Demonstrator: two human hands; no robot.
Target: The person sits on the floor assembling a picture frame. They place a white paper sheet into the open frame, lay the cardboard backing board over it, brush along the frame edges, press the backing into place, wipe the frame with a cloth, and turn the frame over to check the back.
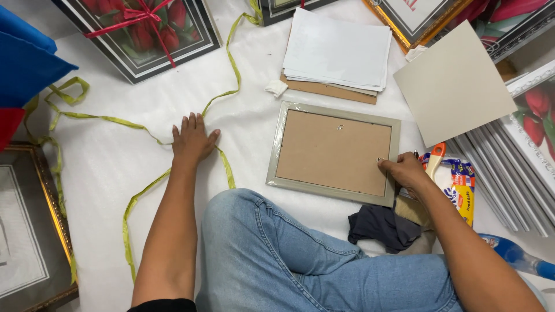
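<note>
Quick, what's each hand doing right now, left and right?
Left hand: open, flat on the white sheet, beside the green ribbon, holding nothing.
Right hand: fingers curled on the right edge of the face-down picture frame.

Right hand (406, 169) on frame (334, 151) (perhaps face-down)

Framing workshop floor; stacked picture frames (509, 167); backing boards (329, 89); packing ribbon (139, 196).
</note>
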